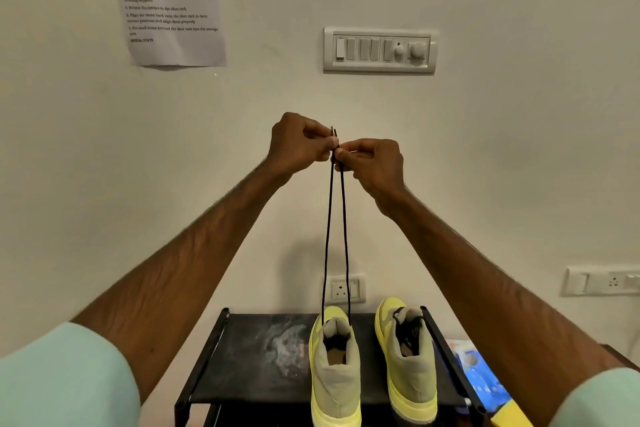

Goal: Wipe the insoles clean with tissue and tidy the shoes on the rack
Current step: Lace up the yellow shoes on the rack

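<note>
Noted on the top shelf of a black shoe rack (256,357): a pair of yellow-green high-top shoes, heels toward the camera, toes toward the wall. Left shoe (334,367) near the shelf's middle; right shoe (408,364) just beside the right rail. Both upright, standing apart.

Drawn straight up from the left shoe's collar: two strands of dark lace (327,236), meeting at the hands in front of the wall. Held there by the left hand (301,144) — fingers curled, thumb and forefinger pinching the lace ends. Held also by the right hand (372,163), fingers curled likewise, pinching the same strands just below. Fingertips of both hands touching.

Shoe interiors shadowed — insoles not made out.

On the wall: printed sheet (169,3), switch panel (379,50), socket (346,288) just above the rack. Beside the rack's right rail, lower down: blue packet (481,378). Pale dusty smear on the shelf, left of the shoes.
</note>
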### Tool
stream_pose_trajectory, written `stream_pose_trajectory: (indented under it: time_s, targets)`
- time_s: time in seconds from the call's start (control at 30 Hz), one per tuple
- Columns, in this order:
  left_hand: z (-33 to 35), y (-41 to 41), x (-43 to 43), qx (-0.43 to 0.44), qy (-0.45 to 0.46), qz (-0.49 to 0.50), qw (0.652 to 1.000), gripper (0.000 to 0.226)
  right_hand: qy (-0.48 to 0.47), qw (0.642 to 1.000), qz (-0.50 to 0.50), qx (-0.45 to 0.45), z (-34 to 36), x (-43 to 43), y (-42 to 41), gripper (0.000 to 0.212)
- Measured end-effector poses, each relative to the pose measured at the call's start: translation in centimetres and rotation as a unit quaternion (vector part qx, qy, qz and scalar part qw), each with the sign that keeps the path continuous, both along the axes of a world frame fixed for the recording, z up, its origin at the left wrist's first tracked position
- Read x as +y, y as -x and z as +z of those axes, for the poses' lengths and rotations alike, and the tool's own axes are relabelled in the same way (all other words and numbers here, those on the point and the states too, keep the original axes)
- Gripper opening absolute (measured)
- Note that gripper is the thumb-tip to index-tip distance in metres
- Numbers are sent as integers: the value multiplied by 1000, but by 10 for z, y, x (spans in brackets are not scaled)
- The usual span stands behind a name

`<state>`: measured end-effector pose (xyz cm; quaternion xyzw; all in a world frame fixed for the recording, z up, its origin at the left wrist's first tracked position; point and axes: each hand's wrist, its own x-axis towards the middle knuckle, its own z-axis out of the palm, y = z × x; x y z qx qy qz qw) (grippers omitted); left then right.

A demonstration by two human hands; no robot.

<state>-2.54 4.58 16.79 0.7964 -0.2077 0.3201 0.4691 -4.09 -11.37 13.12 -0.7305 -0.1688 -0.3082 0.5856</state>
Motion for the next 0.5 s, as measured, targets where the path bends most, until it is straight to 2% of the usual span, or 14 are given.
stream_pose_trajectory:
  time_s: [0.1,0.3,0.5]
  targets:
    - [1,-1,-2,5,-4,-16,1000,17,8,1000,1,1,4,-2,0,7]
    - [6,2,-8,57,-7,-64,996,22,42,999,-3,-8,5,-9,-3,11]
    - [8,2,-17,15,0,7,1000,16,45,998,41,-9,-2,-9,-1,20]
